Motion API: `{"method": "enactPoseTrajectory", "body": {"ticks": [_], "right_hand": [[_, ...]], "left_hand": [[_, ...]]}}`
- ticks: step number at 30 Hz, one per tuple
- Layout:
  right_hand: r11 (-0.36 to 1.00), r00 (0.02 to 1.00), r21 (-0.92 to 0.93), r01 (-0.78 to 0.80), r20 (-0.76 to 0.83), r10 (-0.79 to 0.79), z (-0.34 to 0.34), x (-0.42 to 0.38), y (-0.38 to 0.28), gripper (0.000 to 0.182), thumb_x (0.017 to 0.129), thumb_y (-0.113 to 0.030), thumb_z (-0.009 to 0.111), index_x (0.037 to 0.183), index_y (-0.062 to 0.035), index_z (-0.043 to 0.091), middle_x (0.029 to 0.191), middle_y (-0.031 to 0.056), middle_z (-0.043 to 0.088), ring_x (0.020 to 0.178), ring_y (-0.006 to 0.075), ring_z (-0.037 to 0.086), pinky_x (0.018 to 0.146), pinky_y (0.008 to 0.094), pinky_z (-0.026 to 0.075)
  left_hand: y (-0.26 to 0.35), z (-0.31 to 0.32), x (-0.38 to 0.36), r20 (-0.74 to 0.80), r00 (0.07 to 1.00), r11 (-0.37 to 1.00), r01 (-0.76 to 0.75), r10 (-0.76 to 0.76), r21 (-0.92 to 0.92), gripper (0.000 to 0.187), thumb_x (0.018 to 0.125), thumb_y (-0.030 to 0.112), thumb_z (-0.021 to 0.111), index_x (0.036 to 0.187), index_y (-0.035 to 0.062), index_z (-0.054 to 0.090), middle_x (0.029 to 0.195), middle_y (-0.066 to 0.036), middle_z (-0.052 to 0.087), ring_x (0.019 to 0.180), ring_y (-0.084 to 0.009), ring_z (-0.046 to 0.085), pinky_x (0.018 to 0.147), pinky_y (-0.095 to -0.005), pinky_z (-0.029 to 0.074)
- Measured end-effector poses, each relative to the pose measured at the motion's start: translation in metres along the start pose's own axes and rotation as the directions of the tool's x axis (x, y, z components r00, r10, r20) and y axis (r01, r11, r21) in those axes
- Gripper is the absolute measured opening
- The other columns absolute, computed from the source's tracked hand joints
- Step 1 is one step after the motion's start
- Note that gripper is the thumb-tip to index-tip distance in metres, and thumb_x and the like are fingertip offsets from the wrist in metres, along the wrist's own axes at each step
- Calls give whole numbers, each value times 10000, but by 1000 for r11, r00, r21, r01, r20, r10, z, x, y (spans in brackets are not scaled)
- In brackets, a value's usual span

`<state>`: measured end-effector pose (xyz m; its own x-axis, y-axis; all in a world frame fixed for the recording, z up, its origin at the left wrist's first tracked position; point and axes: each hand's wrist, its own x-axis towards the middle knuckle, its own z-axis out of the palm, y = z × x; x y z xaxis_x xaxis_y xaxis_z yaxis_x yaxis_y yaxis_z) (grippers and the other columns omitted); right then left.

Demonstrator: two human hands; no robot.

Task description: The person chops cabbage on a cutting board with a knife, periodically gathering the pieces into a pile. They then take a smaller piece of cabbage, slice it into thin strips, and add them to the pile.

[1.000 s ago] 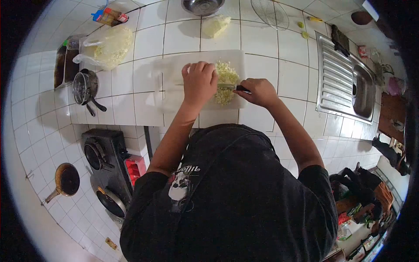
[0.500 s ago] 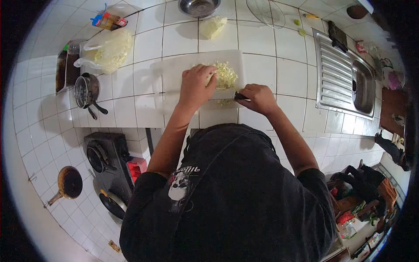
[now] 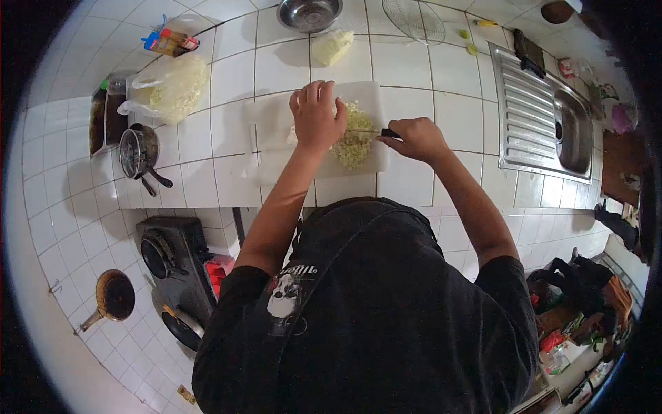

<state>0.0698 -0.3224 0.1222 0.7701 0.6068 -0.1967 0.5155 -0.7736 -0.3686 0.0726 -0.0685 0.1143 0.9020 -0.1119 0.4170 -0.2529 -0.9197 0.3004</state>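
Observation:
A white cutting board lies on the tiled counter with finely chopped pale green cabbage on it. My right hand is closed round the black handle of a knife, whose blade reaches left over the cabbage. On the left part of the board, beside the chopped pile, is my left hand, its fingers apart and pointing away from me. A pale piece shows at its left edge; whether the palm touches anything is hidden. Beyond the board sits a larger cabbage chunk.
A metal bowl and a wire strainer stand at the back. To the left are a plastic bag of cabbage and a saucepan. A steel sink is at the right, a stove at lower left.
My right hand and the knife have moved away from me and slightly right. My left hand has shifted slightly away from me and its fingers have spread. More of the chopped cabbage shows.

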Motion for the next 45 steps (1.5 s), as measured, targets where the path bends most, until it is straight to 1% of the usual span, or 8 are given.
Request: {"method": "enactPoseTrajectory", "body": {"ticks": [5,8,10,17,24,29,38,45], "right_hand": [[999,999,-17,47,17,-47,25,6,7,445,965,-551,576,921,-115,660,812,121,719,749,346,711,690,487,567],[999,1000,-43,10,24,-9,25,6,4,446,959,-552,582,921,-114,660,801,118,719,755,341,714,695,488,567],[999,1000,-40,12,10,-11,18,7,3,444,960,-551,582,919,-115,659,793,115,717,752,340,714,690,484,567],[1000,1000,28,-4,24,4,-8,0,-21,423,974,-530,570,928,-118,654,795,108,714,748,333,709,688,480,563],[998,992,-61,-20,121,27,17,3,-22,390,971,-498,592,938,-114,651,808,102,718,778,329,713,699,474,567],[999,999,-46,11,38,-10,27,7,-14,403,969,-511,587,941,-116,662,820,110,722,792,336,716,706,474,570],[1000,993,2,-10,118,10,-15,22,-17,444,948,-556,597,954,-124,700,811,126,723,805,347,714,741,498,561],[1000,988,5,-25,154,24,20,27,-5,441,953,-545,593,962,-117,703,826,138,720,798,362,707,747,498,560]], "left_hand": [[-9,25,-19,57,995,993,82,-86,81,460,864,211,624,1293,54,569,1269,-165,579,1238,-353,528,1103,-597,317],[-10,25,-21,34,997,996,64,-66,60,486,859,214,615,1314,56,555,1312,-166,561,1262,-348,516,1133,-625,285],[-12,28,-19,30,996,996,85,-85,23,445,854,210,612,1262,37,579,1306,-164,555,1263,-342,514,1128,-659,258],[-18,9,-14,-18,997,997,75,-75,-15,448,860,207,607,1274,37,576,1308,-156,560,1249,-339,526,1131,-651,257],[-26,22,-30,0,999,998,55,-55,-7,495,838,206,623,1305,62,548,1301,-160,578,1247,-349,524,1111,-643,297],[-26,25,-36,47,993,994,106,-106,4,512,836,225,626,1312,57,544,1310,-171,575,1263,-355,517,1105,-651,304],[-27,10,-11,8,992,991,130,-130,-27,504,863,246,622,1321,55,532,1344,-155,546,1279,-357,513,1144,-652,244],[-36,34,-22,39,993,993,113,-112,-22,475,863,226,619,1301,57,546,1336,-163,552,1268,-339,519,1133,-636,266]]}}
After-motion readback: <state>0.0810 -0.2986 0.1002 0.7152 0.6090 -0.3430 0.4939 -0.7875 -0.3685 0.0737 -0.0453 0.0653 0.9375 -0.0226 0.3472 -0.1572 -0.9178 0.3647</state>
